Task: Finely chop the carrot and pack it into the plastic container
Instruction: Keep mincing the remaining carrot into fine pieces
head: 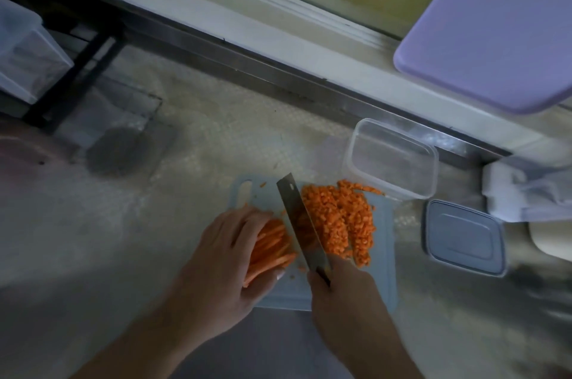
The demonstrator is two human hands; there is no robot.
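On a pale cutting board (383, 255), the left hand (223, 258) grips a bundle of carrot strips (272, 247) while the right hand (343, 292) grips a knife (298, 221) beside a heap of diced carrot (340, 221). Beyond, a clear rectangular plastic container (393, 159) stands empty near its grey lid (464, 238).

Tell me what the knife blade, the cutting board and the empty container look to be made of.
Knife blade: likely steel, shiny grey, mirroring the orange carrot. Cutting board: probably plastic, matte pale blue with a moulded handle slot. Container: clear plastic, see-through walls with a glossy rim.
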